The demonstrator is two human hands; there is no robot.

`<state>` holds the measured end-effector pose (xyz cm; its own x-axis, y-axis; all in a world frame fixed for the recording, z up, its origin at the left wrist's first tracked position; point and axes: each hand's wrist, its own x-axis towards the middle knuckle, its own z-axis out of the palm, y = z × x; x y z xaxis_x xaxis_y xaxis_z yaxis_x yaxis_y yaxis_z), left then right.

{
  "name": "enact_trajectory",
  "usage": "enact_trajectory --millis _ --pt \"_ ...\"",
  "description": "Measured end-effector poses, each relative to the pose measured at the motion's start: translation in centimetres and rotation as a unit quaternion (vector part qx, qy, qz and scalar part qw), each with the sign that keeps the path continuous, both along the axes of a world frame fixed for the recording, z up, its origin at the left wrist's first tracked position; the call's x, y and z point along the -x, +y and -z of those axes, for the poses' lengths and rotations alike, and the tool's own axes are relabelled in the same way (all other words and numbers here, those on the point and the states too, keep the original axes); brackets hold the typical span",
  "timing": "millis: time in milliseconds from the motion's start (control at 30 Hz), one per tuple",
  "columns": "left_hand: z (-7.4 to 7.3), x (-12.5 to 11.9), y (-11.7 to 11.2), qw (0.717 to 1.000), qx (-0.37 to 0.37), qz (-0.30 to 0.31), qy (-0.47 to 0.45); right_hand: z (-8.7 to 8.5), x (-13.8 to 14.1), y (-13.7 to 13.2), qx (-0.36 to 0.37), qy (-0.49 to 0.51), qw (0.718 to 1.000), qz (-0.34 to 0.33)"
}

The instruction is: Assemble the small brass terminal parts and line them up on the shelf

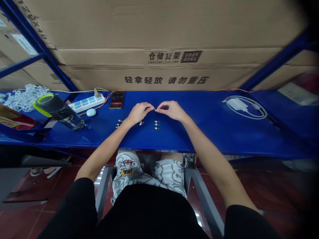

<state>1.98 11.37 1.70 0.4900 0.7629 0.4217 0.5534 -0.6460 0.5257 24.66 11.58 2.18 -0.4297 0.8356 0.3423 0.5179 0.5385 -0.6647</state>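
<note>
My left hand (138, 113) and my right hand (172, 110) meet over the blue shelf surface, fingertips pinched close together. Between them is a small white piece (156, 110), so tiny that its exact shape is unclear. Both hands are closed at the tips on it. Just below lie several small white pieces with thin brownish pins (157, 124), lined up in a short column; they resemble nail-in cable clips. More of the same kind (141, 123) lie beside my left hand, with another group (118, 126) farther left, partly hidden by my left wrist and forearm.
At the left stand a dark bottle with a green-rimmed lid (59, 111), a white power strip (87, 103), a white oval object (91, 112) and a phone (117, 100). A white charger with coiled cable (238, 104) lies right. Large cardboard boxes (159, 33) rise behind.
</note>
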Motion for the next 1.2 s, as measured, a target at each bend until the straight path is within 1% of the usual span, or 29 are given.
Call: enact_trajectory --millis 100,167,400,567,700,767,800,900,1000,1067,1200 --pt "0.0 -0.1 -0.4 0.996 -0.009 -0.01 0.093 0.3 -0.7 0.2 0.018 -0.053 0.997 -0.046" --pt "-0.2 -0.1 -0.8 0.992 -0.008 -0.015 0.125 0.4 -0.9 0.2 0.028 -0.065 0.995 -0.073" --pt "-0.6 -0.2 -1.8 0.984 -0.02 -0.011 0.177 0.3 -1.0 0.0 0.022 -0.103 0.986 -0.133" --pt "-0.3 -0.4 -2.2 0.977 -0.041 -0.027 0.205 0.1 -1.0 -0.1 0.019 -0.118 0.982 -0.145" --pt "0.1 -0.6 -2.5 0.97 -0.069 -0.037 0.232 -0.1 -1.0 -0.2 0.02 -0.106 0.983 -0.15" --pt "0.2 -0.8 -2.8 0.966 -0.078 -0.048 0.24 -0.1 -0.9 -0.2 0.022 -0.102 0.986 -0.132" --pt "0.3 -1.0 -3.0 0.965 -0.08 -0.054 0.242 0.0 -0.8 -0.1 0.017 -0.105 0.988 -0.112" --pt "0.5 -1.3 -3.5 0.965 -0.083 -0.066 0.238 0.3 -0.5 0.0 -0.03 -0.136 0.99 -0.025" --pt "1.0 -1.6 -3.7 0.967 -0.087 -0.069 0.231 1.1 -0.4 -0.2 -0.064 -0.183 0.98 0.039" --pt "1.3 -1.7 -3.7 0.968 -0.088 -0.066 0.226 1.7 -0.4 -0.5 -0.062 -0.203 0.976 0.057" --pt "1.7 -1.8 -3.6 0.972 -0.082 -0.066 0.212 2.8 -0.3 -1.1 -0.062 -0.206 0.974 0.067"
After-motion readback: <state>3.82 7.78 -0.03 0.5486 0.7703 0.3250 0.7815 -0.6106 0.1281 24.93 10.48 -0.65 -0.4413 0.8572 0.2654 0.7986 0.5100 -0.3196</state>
